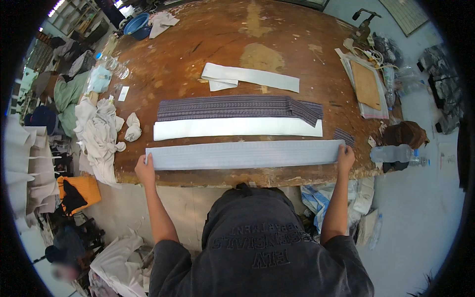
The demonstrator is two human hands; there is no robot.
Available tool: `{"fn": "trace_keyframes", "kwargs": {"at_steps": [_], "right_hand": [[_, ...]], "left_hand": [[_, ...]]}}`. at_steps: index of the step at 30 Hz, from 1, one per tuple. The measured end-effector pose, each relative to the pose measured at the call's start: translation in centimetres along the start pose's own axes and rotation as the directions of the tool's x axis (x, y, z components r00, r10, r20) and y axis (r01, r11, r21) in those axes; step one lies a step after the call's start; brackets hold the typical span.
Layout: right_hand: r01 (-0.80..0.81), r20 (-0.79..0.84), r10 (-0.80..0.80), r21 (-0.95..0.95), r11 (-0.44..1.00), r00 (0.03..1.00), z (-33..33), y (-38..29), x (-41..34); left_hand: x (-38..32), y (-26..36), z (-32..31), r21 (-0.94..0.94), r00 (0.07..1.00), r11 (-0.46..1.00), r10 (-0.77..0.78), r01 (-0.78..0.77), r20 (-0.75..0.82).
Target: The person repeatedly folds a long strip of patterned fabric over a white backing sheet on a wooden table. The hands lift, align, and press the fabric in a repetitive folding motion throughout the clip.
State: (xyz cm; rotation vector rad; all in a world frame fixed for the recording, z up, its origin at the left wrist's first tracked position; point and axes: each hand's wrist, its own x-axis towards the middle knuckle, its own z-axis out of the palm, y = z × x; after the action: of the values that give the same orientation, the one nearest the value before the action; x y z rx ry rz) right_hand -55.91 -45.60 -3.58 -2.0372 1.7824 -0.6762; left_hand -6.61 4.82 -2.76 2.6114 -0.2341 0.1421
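Note:
A long pale grey-blue strip of fabric or interfacing (245,155) is stretched flat along the near edge of the wooden table (222,182). My left hand (146,169) pinches its left end, and my right hand (345,157) grips its right end. A small dark patterned fabric end (344,137) shows just beyond my right hand. Behind the strip lies a white strip (237,128), with a dark patterned fabric strip (222,107) along its far side, folded over at the right. Farther back, an off-white strip (267,78) has its left end folded.
Crumpled cream cloth (98,133) hangs over the table's left side, near a plastic bottle (113,66) and a blue basin (137,26). Papers with a brown board (365,85), bottles (391,153) and a brown bag (404,134) lie on the right. Another person (68,248) is at lower left.

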Motion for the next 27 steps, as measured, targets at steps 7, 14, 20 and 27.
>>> {"fn": "trace_keyframes", "kwargs": {"at_steps": [7,14,20,27], "right_hand": [[-0.038,0.001,0.038,0.106,0.994,0.999,-0.1,0.8,0.9],[-0.059,0.031,0.059,-0.006,0.998,0.998,-0.4,0.4,1.5],[-0.046,0.033,0.046,-0.014,0.999,0.998,-0.3,0.1,1.6],[0.184,0.047,-0.180,-0.380,0.906,0.983,-0.5,-2.2,0.7]], "left_hand": [[1.1,0.0,0.5,-0.079,0.999,0.997,-0.002,0.005,0.036],[1.2,0.0,0.4,-0.149,0.999,0.989,-0.015,0.023,0.052],[1.2,-0.3,0.7,-0.160,0.999,0.987,-0.019,0.024,0.037],[1.1,0.0,0.4,-0.084,0.999,0.996,-0.031,0.034,0.040]]}}
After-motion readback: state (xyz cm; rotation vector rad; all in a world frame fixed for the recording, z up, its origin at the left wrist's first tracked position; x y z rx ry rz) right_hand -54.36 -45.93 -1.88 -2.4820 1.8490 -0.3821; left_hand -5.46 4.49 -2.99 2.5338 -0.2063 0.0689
